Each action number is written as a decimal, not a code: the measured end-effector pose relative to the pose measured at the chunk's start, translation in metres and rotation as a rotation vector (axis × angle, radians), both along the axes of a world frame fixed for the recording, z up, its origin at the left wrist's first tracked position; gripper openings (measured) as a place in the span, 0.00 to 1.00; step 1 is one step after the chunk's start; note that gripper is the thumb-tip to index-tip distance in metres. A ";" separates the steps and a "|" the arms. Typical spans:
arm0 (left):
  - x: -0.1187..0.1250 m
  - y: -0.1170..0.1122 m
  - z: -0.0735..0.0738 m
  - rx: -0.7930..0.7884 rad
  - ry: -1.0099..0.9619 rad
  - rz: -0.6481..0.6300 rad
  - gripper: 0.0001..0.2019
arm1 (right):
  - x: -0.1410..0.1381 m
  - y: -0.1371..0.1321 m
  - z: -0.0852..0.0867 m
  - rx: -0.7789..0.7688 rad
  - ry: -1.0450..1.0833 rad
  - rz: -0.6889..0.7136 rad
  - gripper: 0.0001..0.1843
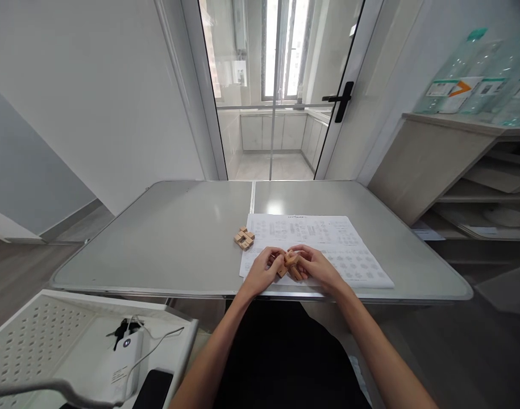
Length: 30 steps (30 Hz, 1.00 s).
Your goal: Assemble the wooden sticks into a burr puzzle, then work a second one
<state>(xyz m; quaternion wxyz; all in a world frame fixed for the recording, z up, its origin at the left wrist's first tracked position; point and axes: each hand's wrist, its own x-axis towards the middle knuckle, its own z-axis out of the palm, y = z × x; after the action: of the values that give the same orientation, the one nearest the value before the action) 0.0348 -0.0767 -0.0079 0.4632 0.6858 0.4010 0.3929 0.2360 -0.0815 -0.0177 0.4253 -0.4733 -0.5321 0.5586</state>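
Nearest the camera, at the lower left, sits a white perforated cart tray [38, 335]; it holds one white power bank [123, 363] with a thin white cable, one bunch of dark keys [122, 330] beside it, and one black phone [152, 389] at the tray's near edge

Beyond it stands the largest thing in view, a grey folding table [170, 238] with a seam down its middle, set on a wood-look floor. Behind the table a white wall runs along the left, and a glass door with a black handle [343, 100] opens onto a bright tiled room with low white cabinets and a window. To the right stands a pale wooden shelf unit [430, 159]; several clear plastic bottles [477, 74] lie on its top, too blurred together to count, and flat papers rest on its lower shelves

On the table lies one printed sheet of paper [349, 244], covered in small diagrams too fine to read. Just left of the sheet's far corner sits one small assembled block puzzle [244, 238] of pale wood, alone and untouched

Two hands meet over the near edge of the sheet. The left hand [263, 271] and the right hand [318, 267] both curl closely around a second wooden puzzle [290, 264], fingers pinched on its interlocking sticks, holding it just above the paper. How many sticks it has cannot be told, since the fingers cover most of it
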 end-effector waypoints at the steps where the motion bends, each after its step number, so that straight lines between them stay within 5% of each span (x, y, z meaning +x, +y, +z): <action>1: 0.000 0.000 0.000 -0.014 -0.012 -0.005 0.16 | 0.001 -0.001 0.001 -0.001 0.001 0.008 0.29; 8: -0.003 0.000 0.002 -0.136 -0.126 -0.106 0.18 | 0.006 -0.003 -0.002 -0.019 0.016 0.069 0.29; 23: -0.006 0.003 0.002 -0.210 -0.231 -0.039 0.23 | 0.005 -0.005 0.001 -0.126 0.149 0.147 0.26; 30: -0.009 0.001 0.003 -0.218 -0.271 -0.079 0.22 | 0.013 -0.009 0.011 -0.021 0.030 0.268 0.24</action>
<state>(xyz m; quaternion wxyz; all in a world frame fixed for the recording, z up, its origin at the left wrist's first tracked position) 0.0260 -0.0760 -0.0051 0.5998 0.5873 0.3478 0.4175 0.2494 -0.0901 -0.0062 0.3499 -0.3940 -0.5782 0.6230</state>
